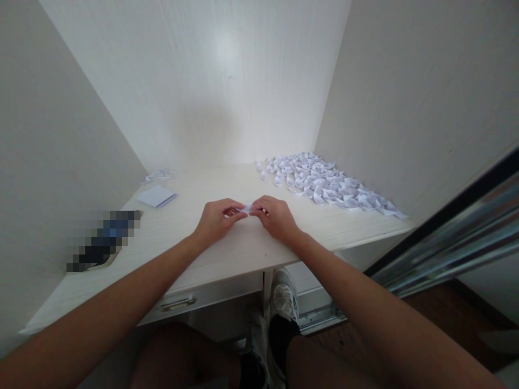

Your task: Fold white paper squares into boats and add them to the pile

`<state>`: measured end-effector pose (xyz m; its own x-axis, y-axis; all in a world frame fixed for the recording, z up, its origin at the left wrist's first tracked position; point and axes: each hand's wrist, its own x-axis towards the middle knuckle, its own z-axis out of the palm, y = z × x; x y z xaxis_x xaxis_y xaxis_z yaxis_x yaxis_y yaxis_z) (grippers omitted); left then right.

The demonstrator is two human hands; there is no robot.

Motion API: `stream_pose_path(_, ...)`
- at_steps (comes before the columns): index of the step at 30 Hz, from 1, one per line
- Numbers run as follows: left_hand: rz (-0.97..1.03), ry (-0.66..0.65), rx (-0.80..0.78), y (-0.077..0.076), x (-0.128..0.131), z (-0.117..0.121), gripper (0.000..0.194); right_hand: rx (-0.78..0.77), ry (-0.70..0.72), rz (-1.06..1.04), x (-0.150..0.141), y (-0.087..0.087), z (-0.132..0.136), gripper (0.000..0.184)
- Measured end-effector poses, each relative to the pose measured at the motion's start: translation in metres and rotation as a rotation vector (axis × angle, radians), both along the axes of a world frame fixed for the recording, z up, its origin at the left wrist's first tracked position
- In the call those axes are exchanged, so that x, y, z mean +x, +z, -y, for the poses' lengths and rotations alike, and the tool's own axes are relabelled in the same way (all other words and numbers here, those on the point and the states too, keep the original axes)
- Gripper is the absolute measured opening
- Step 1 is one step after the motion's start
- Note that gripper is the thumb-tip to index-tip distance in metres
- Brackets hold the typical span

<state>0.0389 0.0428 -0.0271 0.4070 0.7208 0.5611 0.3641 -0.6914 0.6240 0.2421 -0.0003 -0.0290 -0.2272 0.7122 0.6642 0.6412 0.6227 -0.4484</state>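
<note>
Between my two hands, just above the white desktop (227, 248), is a small piece of white paper (245, 208). My left hand (219, 219) pinches its left end between thumb and fingers. At the other end, my right hand (275, 216) grips it the same way. Most of the paper is covered by my fingertips, so its exact fold is hard to make out. Farther right lies a broad heap of small folded white paper pieces (320, 183). A short stack of flat white paper (157, 196) rests to the left of my hands.
Some thin white paper scraps (159, 175) lie in the back left corner. A pixelated dark object (107, 237) leans by the left wall. Panels enclose the desk at the back and sides. Under its front edge are a drawer handle (177, 303) and my shoe (284, 294).
</note>
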Motion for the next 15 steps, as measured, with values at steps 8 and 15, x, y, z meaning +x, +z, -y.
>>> stream_pose_path(8, 0.071, -0.118, 0.087, 0.0000, -0.0015, -0.0047, 0.007, -0.005, -0.062, 0.004, 0.0000, -0.0012, 0.0028, 0.004)
stream_pose_path(15, 0.035, -0.098, 0.230, 0.0009, -0.0011, -0.0043, 0.006, 0.054, -0.060, 0.043, 0.0008, -0.0024, 0.0017, 0.006)
